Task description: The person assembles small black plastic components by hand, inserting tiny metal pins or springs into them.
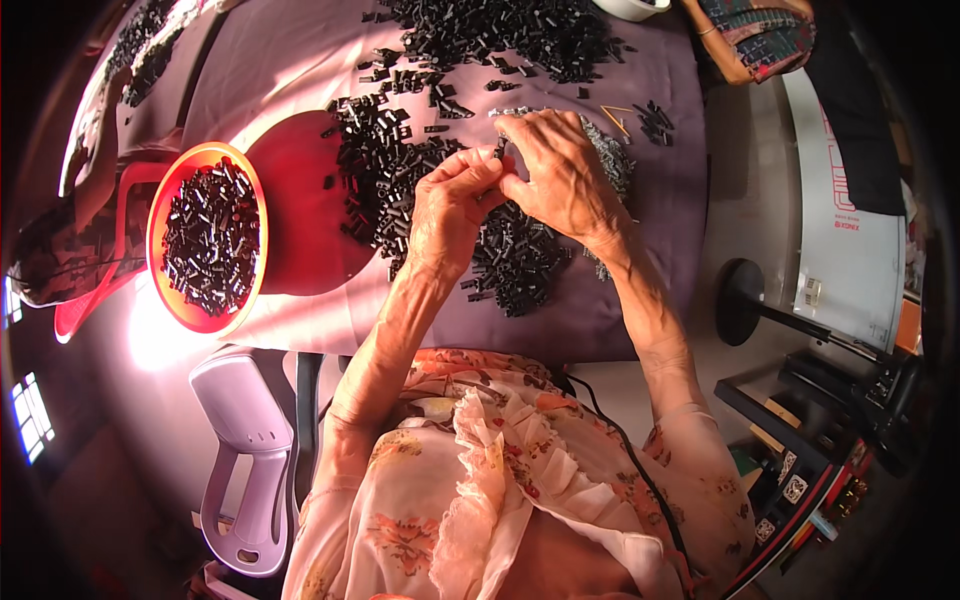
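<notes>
Head view: upper centre of the frame, the left hand's (pixel 450 200) fingertips appear to pinch a small black piece (pixel 501 147); whether the right hand's (pixel 562 170) bent fingers grip it, I cannot tell. Best keep that pinch steady, wrists relaxed.

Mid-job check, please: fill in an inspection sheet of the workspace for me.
Surface: mauve cloth, with heaps spread across it.
Job's things: loose black pieces; more fill an orange-red tub; grey pieces lie beside the right hand.
Clutter: thin tan V-shaped item.
Grip: left hand pinches a small black piece; right fingers are close by, their hold unclear.
Cables: thin black cord over the clothing.
Surroundings: lilac plastic chair, lower left; another person's arm, upper right.
</notes>
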### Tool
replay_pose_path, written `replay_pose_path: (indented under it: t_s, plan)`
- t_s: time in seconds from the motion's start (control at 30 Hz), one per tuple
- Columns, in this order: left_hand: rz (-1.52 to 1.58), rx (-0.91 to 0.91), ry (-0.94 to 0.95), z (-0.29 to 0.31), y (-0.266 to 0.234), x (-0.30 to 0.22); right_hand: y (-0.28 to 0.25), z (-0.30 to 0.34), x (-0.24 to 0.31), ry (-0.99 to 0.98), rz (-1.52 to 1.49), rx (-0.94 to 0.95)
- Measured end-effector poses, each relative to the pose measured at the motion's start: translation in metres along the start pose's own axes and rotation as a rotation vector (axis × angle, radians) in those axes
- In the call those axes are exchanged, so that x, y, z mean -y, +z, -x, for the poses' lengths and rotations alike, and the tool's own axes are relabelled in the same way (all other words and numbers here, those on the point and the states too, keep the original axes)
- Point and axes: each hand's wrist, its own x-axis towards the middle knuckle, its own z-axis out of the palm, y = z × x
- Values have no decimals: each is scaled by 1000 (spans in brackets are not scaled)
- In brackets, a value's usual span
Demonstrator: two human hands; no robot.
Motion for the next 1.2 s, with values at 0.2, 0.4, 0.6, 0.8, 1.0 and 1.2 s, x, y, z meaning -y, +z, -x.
replay_pose_path:
  t_s: [0.2,0.4,0.6,0.8,1.0,1.2]
  plan:
    - [-3,-38,9,1,13,-3,3,-1,-3,-57,69,-57]
    - [40,27,-51,2,5,-5,0,2,-3,-55,-21,-41]
    - [73,74,-199,-4,2,0,0,4,-4,-36,-68,2]
    - [143,114,-220,-9,-4,4,1,3,-8,-74,-89,2]
    - [147,100,-229,-10,-6,4,1,3,-9,-136,-94,-20]
    - [217,144,-261,-12,-11,6,3,3,-12,-175,-117,-25]
